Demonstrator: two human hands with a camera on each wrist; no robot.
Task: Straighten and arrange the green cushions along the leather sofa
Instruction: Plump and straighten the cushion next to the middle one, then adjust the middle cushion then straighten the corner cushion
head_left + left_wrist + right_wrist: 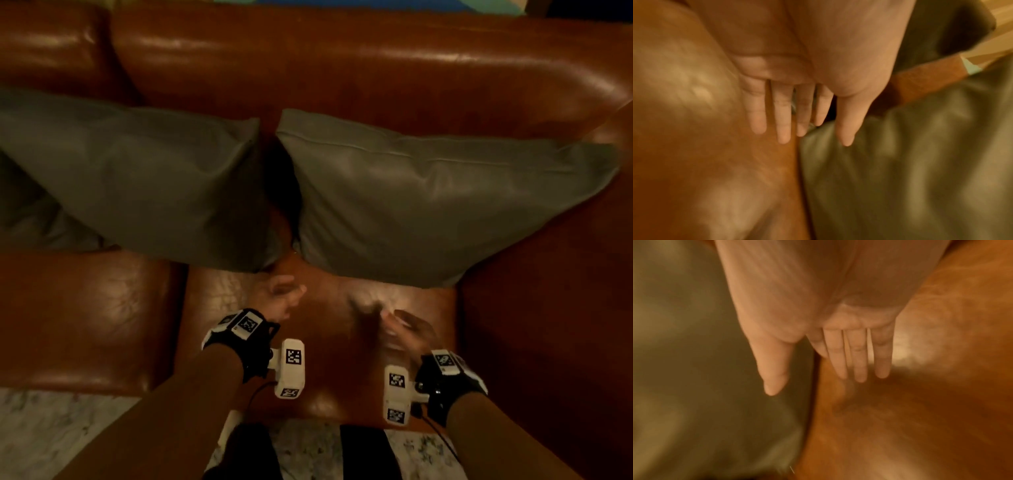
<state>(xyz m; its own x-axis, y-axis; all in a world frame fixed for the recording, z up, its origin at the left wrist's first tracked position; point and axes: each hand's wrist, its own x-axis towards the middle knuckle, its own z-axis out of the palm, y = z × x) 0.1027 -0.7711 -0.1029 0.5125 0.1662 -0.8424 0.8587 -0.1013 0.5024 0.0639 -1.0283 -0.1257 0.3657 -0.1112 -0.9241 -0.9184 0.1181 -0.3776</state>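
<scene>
Two green cushions lean against the brown leather sofa back (pixel 342 65). The left cushion (pixel 147 185) and the right cushion (pixel 428 205) stand side by side with a dark gap between them. My left hand (pixel 279 296) hovers over the seat just below that gap, fingers straight, holding nothing. My right hand (pixel 394 325) is blurred, a little nearer me over the seat, fingers extended and empty. In the left wrist view the left hand (pixel 793 113) is spread beside a green cushion (pixel 910 162). The right wrist view shows the right hand (pixel 838 353) flat next to a green cushion (pixel 705 369).
The sofa seat (pixel 325 377) lies under both hands, with another seat cushion (pixel 78 318) to the left and the sofa arm (pixel 548 325) to the right. A pale marbled floor (pixel 44 431) and my dark legs (pixel 366 452) are at the bottom edge.
</scene>
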